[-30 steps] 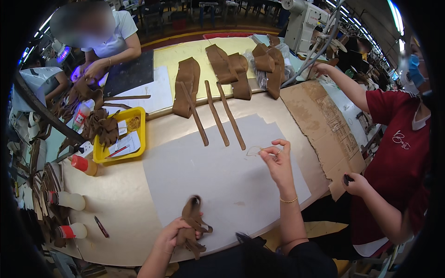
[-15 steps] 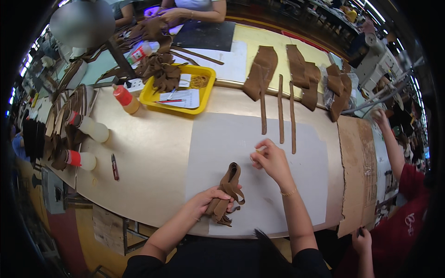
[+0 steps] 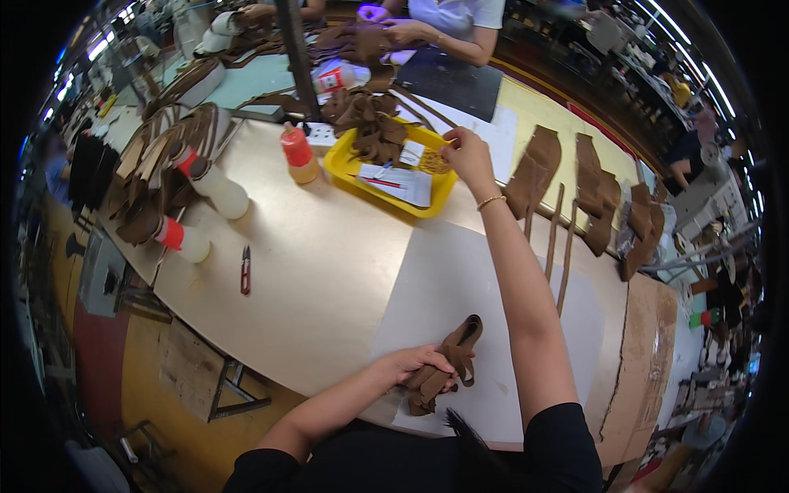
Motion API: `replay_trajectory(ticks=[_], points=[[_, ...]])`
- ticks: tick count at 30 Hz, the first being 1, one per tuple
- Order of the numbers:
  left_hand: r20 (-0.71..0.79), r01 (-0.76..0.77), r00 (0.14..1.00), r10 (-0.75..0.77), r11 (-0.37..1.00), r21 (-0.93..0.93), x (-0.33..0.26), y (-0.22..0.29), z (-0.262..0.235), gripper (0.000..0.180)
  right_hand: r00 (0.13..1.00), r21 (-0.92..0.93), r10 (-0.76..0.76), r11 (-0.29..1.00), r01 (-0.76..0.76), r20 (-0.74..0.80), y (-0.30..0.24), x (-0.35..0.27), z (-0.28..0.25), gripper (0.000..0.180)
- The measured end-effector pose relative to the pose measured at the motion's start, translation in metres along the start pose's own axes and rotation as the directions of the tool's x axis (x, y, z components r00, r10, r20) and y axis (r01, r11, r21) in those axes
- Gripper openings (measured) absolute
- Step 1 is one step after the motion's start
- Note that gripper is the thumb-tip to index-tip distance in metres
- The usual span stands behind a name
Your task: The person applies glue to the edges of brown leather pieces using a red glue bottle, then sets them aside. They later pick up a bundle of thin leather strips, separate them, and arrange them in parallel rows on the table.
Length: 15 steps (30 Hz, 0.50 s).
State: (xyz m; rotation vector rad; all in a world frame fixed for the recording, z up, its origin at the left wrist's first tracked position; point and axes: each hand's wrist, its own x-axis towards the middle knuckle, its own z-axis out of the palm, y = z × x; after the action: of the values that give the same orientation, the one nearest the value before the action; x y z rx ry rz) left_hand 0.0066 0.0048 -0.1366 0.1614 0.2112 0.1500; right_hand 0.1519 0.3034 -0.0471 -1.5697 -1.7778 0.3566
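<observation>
Our L hand (image 3: 423, 366) is closed round the brown bundle (image 3: 462, 333), over the sheet (image 3: 427, 271); best grip snug, w/ folds aligned. Our R hand (image 3: 470, 156), fingers curled, is at the bands (image 3: 433, 162) in the tray (image 3: 382, 193); can't tell if it's got one. Best pinch a single, w/o tangling. Bundle: matte, soft-looking, looped top, loose tails. Bands: thin, yellowish.

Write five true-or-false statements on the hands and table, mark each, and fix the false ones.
1. The left hand holds a brown strip bundle. True.
2. The red snips lie in the yellow tray. False: the red snips lie on the tabletop.
3. The right hand is at the yellow tray. True.
4. The red-and-orange bottle lies on its side. False: the red-and-orange bottle stands upright.
5. Thin yellow bands are in the yellow tray. True.
</observation>
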Motion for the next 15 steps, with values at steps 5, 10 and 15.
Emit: replay_trajectory(ticks=[5,10,15], points=[[-0.030,-0.050,0.998,0.050,0.999,0.021,-0.003,-0.001,0.005,0.065,0.999,-0.098,0.005,0.995,-0.008,-0.031,0.009,0.025,0.018,0.025],[-0.005,-0.062,0.998,0.063,0.997,0.044,0.003,-0.008,-0.007,0.057,0.997,-0.154,-0.048,0.986,0.056,0.052,0.026,0.035,0.016,0.022],[-0.025,-0.061,0.998,0.063,0.997,0.053,0.006,-0.011,-0.013,0.055,0.975,-0.200,-0.007,0.978,0.053,0.222,0.007,0.025,0.010,0.027]])
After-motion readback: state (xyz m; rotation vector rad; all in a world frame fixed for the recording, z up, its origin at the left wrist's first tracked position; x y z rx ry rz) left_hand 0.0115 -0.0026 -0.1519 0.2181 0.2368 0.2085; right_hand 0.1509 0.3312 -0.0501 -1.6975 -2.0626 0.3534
